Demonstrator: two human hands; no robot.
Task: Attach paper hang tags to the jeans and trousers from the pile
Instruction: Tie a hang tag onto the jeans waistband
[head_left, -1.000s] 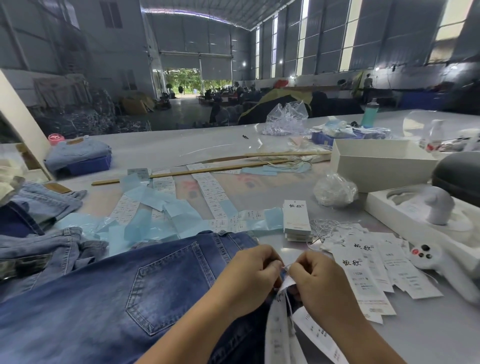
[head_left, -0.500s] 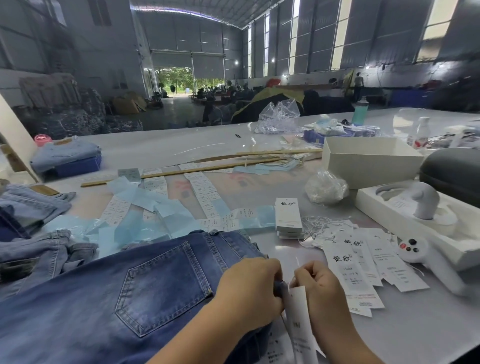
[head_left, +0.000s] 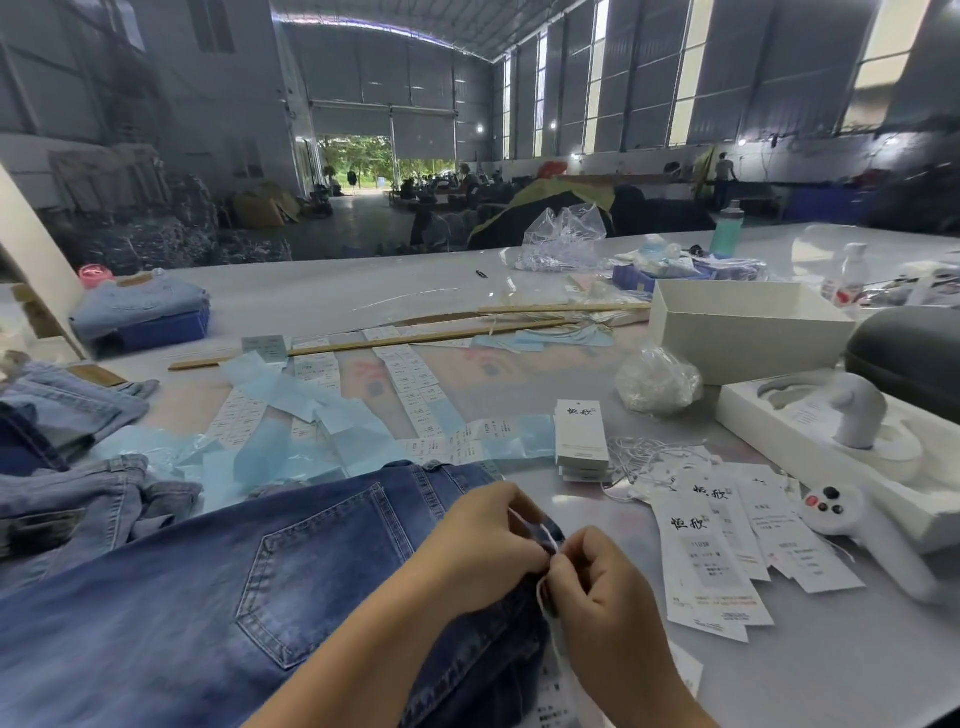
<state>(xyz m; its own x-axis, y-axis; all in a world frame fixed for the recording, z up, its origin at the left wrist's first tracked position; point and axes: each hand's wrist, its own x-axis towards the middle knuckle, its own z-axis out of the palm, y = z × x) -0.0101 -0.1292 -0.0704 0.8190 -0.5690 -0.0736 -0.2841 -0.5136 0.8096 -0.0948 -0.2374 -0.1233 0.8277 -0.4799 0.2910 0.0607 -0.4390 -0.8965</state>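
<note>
A pair of dark blue jeans (head_left: 223, 587) lies flat on the table, back pocket up, its waistband towards the right. At the waistband a white string (head_left: 545, 551) crosses the denim, and a white paper tag (head_left: 558, 691) hangs below it at the jeans' edge. More jeans (head_left: 78, 499) lie crumpled at the left. Loose printed hang tags (head_left: 711, 561) are spread to the right, beside a small upright stack (head_left: 581, 434).
</note>
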